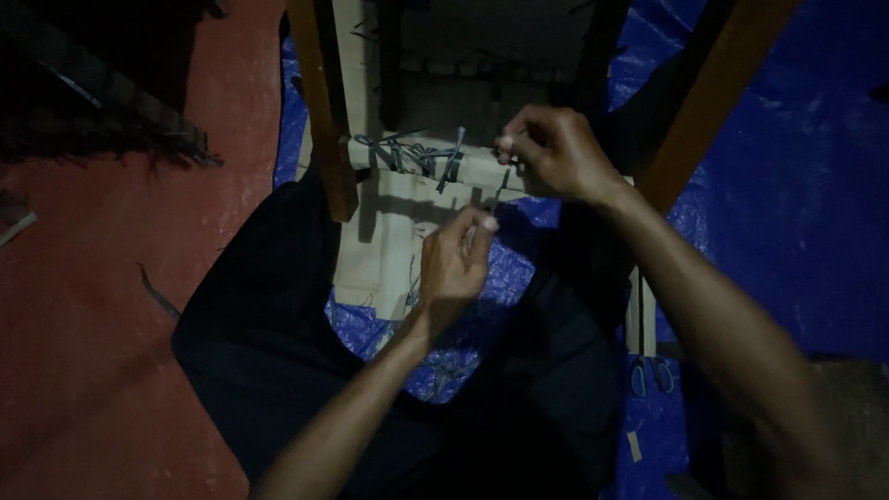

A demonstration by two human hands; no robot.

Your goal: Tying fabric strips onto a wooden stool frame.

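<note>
Two hands work at the front rail (482, 171) of a wooden frame, low light, detail poor.

Right hand (556, 153) sits on top of the rail at its right end, fingers curled and pinched on the upper part of a thin dark cord (501, 183). Left hand (454, 264) is just below and in front of the rail, thumb and forefinger pinched on the lower end of the same cord. Cord runs short and near vertical between the two pinches, looks taut.

More cord is already lashed around the rail to the left, a bluish knotted wrap (417, 156). Pale cloth (389, 250) hangs down from the rail over a blue tarp (778, 185). Two orange-brown wooden legs: left leg (324, 111) touching the rail end, right leg (704, 102) slanting off behind the right wrist. Blue-handled scissors (651, 370) lie on the tarp near the right forearm, well apart from the hands. Red floor (111, 306) to the left.

Handling, my read: cord is light, limp, thin, probably plastic strip and so a bit slippery, though it's too dark to be sure. A fingertip pinch close to the rail suits it best; kept under tension it won't slacken or slide off the wrap. Rail is stiff and takes the pull fine.
</note>
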